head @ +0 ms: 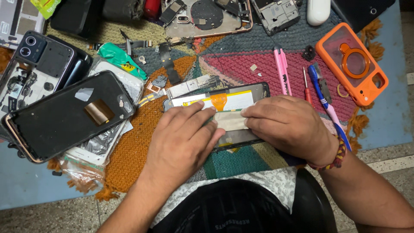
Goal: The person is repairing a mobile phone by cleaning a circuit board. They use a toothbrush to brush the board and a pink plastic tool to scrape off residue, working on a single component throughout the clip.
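An opened phone [241, 92] with a white battery and an orange flex strip lies on the woven mat in front of me. My left hand [183, 140] rests flat on its left half, fingers pressing down. My right hand [286, 125] covers its right half, fingertips on a pale strip [230, 121] lying across the phone's middle. The lower part of the phone is hidden under both hands.
A black phone back cover [60, 116] lies at left over plastic bags. An orange phone case [351, 62], a pink cutter [282, 71], a red screwdriver [305, 84] and a blue toothbrush [321, 92] lie at right. Stripped phone frames [202, 17] sit at the top.
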